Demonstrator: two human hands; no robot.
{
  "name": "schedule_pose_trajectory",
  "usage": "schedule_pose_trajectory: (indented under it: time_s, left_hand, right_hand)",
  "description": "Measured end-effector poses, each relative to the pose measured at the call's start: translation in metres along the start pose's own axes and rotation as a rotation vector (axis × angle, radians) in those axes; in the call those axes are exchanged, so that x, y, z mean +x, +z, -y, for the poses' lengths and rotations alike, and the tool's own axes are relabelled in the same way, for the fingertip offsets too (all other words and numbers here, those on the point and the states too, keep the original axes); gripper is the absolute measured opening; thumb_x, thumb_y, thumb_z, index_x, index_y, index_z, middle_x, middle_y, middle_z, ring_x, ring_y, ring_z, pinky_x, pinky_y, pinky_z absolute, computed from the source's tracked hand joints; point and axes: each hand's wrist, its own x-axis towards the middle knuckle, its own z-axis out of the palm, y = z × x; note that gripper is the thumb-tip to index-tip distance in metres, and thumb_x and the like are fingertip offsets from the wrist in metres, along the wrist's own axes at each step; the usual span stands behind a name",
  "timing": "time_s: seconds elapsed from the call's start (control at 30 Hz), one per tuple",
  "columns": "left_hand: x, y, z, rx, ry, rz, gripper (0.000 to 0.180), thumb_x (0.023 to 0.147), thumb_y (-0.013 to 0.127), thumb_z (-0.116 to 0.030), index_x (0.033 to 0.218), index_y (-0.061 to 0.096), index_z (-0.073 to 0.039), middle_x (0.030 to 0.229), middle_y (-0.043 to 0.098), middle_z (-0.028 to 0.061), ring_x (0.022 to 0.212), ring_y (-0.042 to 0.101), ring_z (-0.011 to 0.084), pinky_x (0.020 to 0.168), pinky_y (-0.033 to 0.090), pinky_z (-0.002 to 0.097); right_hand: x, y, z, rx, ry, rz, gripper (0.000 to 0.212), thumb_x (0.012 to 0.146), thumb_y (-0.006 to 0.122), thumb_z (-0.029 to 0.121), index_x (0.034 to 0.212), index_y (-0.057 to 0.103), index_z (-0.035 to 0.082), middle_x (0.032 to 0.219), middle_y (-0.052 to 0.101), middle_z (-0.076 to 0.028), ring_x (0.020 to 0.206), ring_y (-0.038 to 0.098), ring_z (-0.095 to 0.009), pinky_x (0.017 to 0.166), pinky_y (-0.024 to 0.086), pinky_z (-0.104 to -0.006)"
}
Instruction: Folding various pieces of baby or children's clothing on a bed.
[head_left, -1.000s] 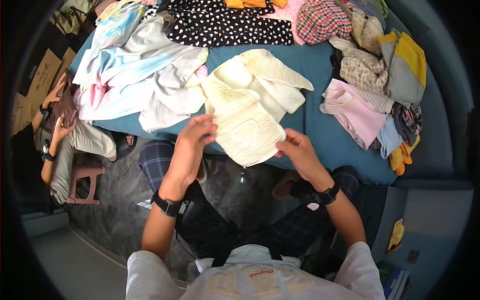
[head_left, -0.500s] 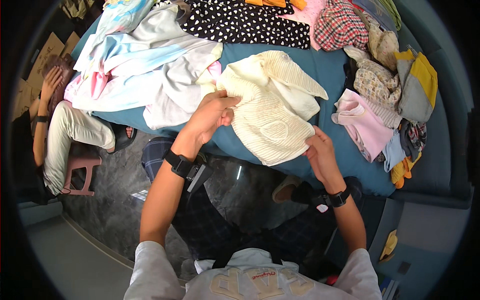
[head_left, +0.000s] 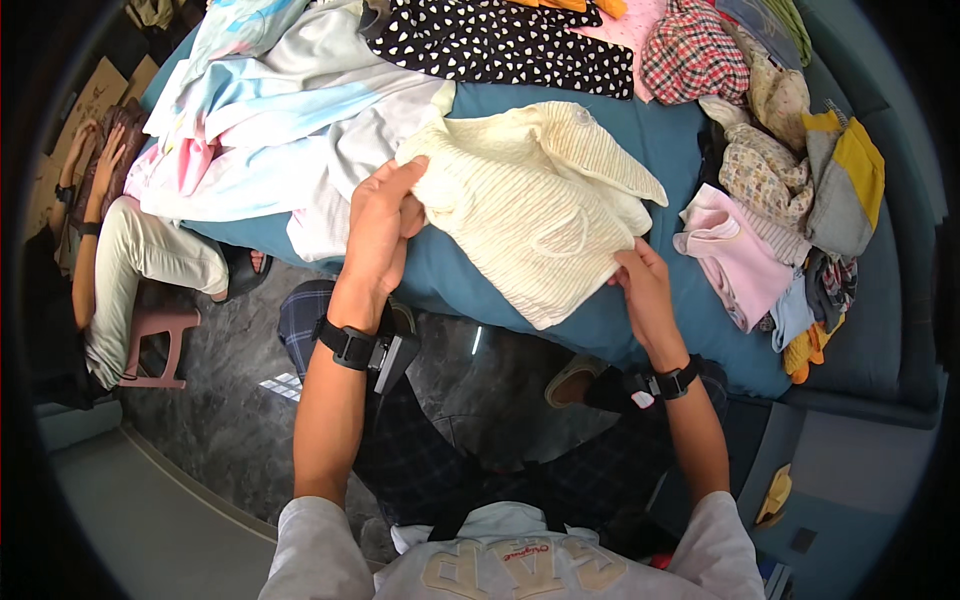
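Cream knit sweater (head_left: 535,215) gripped by both hands (head_left: 380,225) (head_left: 640,285); fingertips hidden under its edges.

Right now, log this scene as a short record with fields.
surface: blue table
left hand: grips the left edge of the cream knit sweater
right hand: pinches the sweater's lower right hem
sweater: lies flat, partly folded
left of it: pale blue and white clothes
right of it: pink garment
behind it: black dotted cloth
nearby: a seated person

White short-sleeved shirt with raised lettering; black watch-like bands on both wrists; dark checked trousers.
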Motion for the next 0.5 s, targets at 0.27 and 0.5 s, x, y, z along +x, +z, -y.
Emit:
schedule_pose_trajectory:
  time_s: [0.27,0.5]
  left_hand:
    - [-0.002,0.006,0.004,0.399,0.047,0.079,0.011,0.092,0.067,-0.014,0.093,0.06,-0.004,0.069,0.061,-0.0025,0.049,0.037,0.003,0.047,0.03,0.0204]
    - [-0.002,-0.009,-0.004,0.138,0.135,-0.016,0.01,0.094,0.061,-0.01,0.097,0.058,-0.001,0.063,0.056,0.0003,0.043,0.038,0.0063,0.046,0.034,0.022]
  right_hand:
    - [0.012,0.0,-0.023,-0.158,-0.091,0.016,0.026,0.105,0.05,0.023,0.108,0.064,0.001,0.09,0.065,-0.001,0.078,0.057,-0.006,0.07,0.046,-0.0234]
    - [0.019,0.003,-0.018,0.071,-0.034,-0.123,0.024,0.106,0.048,0.026,0.105,0.059,0.005,0.077,0.064,-0.002,0.057,0.057,-0.009,0.048,0.043,-0.0214]
